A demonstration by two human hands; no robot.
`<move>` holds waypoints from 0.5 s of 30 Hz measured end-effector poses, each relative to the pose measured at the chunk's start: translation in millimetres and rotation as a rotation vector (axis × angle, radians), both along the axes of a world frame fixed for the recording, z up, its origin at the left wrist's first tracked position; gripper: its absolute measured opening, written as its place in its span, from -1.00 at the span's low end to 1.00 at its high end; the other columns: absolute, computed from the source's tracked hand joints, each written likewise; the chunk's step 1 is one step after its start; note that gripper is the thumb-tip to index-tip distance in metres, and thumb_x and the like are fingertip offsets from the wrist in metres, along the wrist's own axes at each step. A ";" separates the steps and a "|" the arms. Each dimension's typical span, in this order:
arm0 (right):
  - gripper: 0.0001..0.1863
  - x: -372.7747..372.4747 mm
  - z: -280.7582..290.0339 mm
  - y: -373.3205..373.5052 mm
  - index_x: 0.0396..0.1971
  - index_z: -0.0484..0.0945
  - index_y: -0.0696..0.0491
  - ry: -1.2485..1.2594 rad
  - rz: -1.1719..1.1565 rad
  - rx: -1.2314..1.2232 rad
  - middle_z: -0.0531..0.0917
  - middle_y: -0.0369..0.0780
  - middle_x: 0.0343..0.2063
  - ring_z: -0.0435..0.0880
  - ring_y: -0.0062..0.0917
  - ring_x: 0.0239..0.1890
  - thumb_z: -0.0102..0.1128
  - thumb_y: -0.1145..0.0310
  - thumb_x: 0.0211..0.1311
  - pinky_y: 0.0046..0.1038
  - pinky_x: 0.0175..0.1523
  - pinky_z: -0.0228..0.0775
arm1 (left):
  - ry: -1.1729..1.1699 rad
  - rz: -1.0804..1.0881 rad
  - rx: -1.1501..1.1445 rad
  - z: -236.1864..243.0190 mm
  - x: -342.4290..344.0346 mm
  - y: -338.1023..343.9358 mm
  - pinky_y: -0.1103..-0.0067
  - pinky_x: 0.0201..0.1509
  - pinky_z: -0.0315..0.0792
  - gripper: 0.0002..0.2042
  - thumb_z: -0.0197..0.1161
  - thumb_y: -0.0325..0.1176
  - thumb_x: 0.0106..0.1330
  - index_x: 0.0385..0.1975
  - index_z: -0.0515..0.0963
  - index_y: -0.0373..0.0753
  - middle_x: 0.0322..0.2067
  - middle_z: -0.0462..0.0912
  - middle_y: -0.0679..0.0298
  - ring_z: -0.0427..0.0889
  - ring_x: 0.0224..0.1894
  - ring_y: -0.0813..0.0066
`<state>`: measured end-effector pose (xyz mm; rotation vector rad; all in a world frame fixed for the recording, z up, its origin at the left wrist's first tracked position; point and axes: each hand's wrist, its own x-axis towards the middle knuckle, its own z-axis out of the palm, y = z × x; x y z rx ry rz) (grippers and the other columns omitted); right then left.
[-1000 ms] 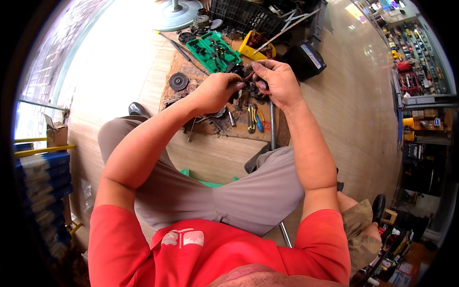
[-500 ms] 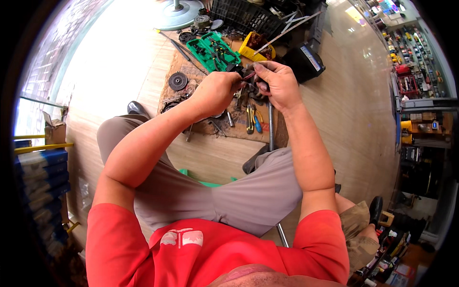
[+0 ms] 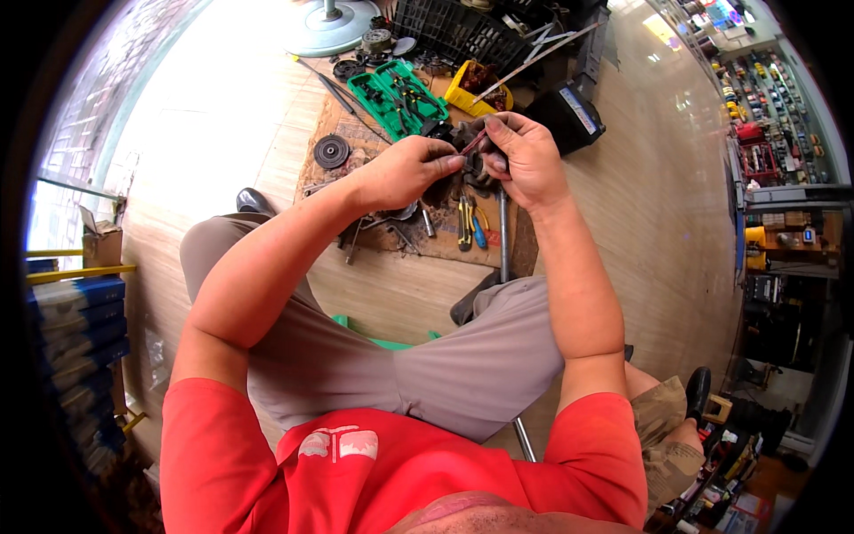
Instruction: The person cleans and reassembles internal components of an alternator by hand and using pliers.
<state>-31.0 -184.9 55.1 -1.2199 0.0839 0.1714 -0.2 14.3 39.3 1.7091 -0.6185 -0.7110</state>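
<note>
One thin, dark-red piece (image 3: 475, 142) hangs slantwise between our hands, above a dark, grimy metal part (image 3: 479, 173). Half a second ago it lay flatter and less of it showed; now its right end is higher and more of its length is bare. Our right hand (image 3: 527, 167) pinches the upper end between thumb and fingers; our left hand (image 3: 407, 171) seems to pinch the lower end, its thumb now stretched along it, though the fingertips are too small to be sure. We judge that the piece is being turned or drawn straighter, with both hands engaged. Below lies stained cardboard (image 3: 523, 238), bearing a metal rod (image 3: 504, 236) and a blue-handled tool (image 3: 479, 235). Beyond are a green tool case (image 3: 434, 109) and a yellow tray (image 3: 458, 98).
</note>
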 end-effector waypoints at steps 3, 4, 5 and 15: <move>-0.82 0.5 -2.5 7.8 -0.44 0.54 0.11 0.000 -0.081 -0.029 0.54 -0.33 -0.59 0.36 -0.75 -0.70 0.22 0.33 0.29 -0.71 -0.64 0.13 | -0.145 0.035 0.068 -2.0 -2.1 -1.4 0.46 -0.36 0.38 -0.69 0.06 -0.20 0.43 -0.28 0.53 -0.38 -0.58 0.50 0.15 0.44 -0.50 0.46; -0.82 0.7 -2.9 10.2 -0.46 0.53 0.10 0.003 -0.107 -0.042 0.54 -0.33 -0.61 0.36 -0.75 -0.71 0.22 0.33 0.29 -0.71 -0.64 0.13 | -0.210 0.047 0.097 -2.5 -3.0 -1.4 0.45 -0.35 0.38 -0.69 0.06 -0.19 0.43 -0.29 0.53 -0.36 -0.58 0.50 0.15 0.46 -0.49 0.46; -0.82 0.6 -2.9 11.9 -0.46 0.54 0.10 0.003 -0.114 -0.070 0.55 -0.34 -0.61 0.37 -0.76 -0.70 0.22 0.33 0.29 -0.72 -0.63 0.14 | -0.243 0.060 0.113 -4.2 -4.0 -1.7 0.43 -0.34 0.38 -0.70 0.06 -0.19 0.43 -0.28 0.53 -0.35 -0.57 0.51 0.11 0.47 -0.48 0.43; -0.83 -0.1 0.7 21.6 -0.39 0.62 0.16 -0.088 -0.071 -0.402 0.58 -0.39 -0.58 0.41 -0.82 -0.59 0.24 0.35 0.27 -0.73 -0.50 0.22 | -0.128 0.154 -0.110 -3.6 1.2 6.6 0.49 -0.20 0.45 -0.69 0.11 -0.26 0.40 -0.14 0.54 -0.45 -0.36 0.67 0.14 0.55 -0.35 0.50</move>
